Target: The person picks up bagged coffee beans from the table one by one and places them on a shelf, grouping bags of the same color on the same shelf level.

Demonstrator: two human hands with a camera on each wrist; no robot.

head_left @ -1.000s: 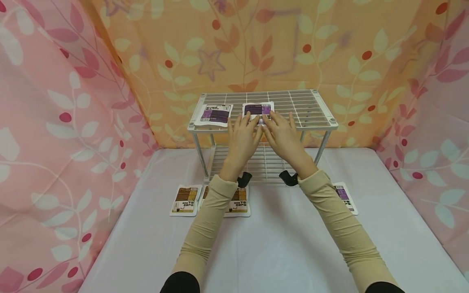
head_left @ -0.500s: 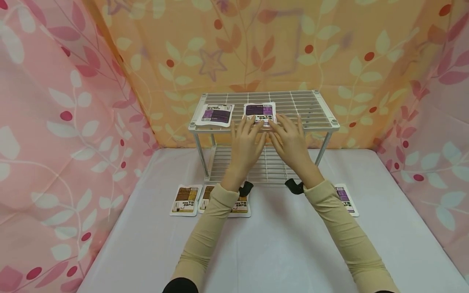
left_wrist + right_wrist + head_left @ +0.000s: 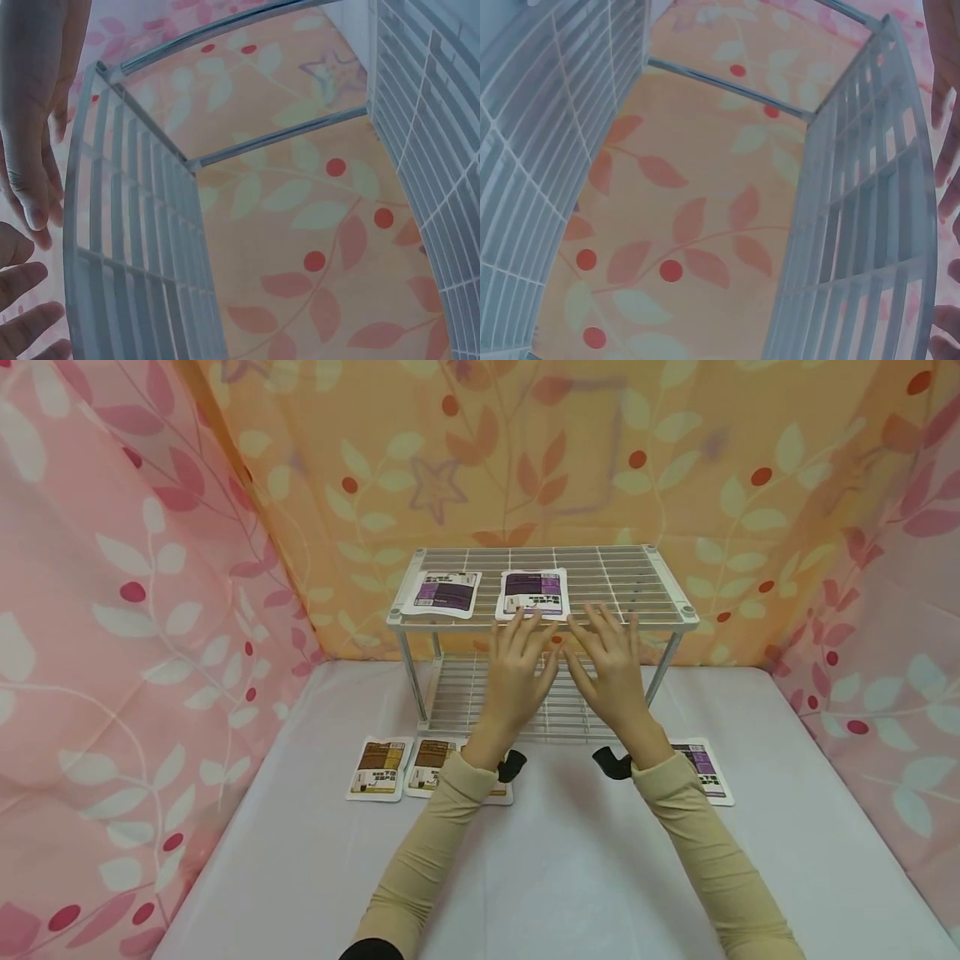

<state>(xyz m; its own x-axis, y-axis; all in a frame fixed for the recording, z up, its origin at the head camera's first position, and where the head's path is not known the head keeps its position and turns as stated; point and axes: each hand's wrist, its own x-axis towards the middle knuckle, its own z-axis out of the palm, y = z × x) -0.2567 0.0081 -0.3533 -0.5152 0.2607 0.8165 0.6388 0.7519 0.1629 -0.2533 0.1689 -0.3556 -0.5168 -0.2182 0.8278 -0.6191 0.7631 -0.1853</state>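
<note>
One purple bag (image 3: 536, 592) lies flat on top of the rack (image 3: 677, 592), just beside another bag (image 3: 444, 593). The left hand (image 3: 516, 681) and right hand (image 3: 612, 675) hold nothing, fingers spread, by its front edge. Putting it in place looks almost done; the next move seems to call for lifting fingers clear.

L grip (image 3: 516, 677) & R grip (image 3: 613, 675) nr each other, both loosely spread.
</note>
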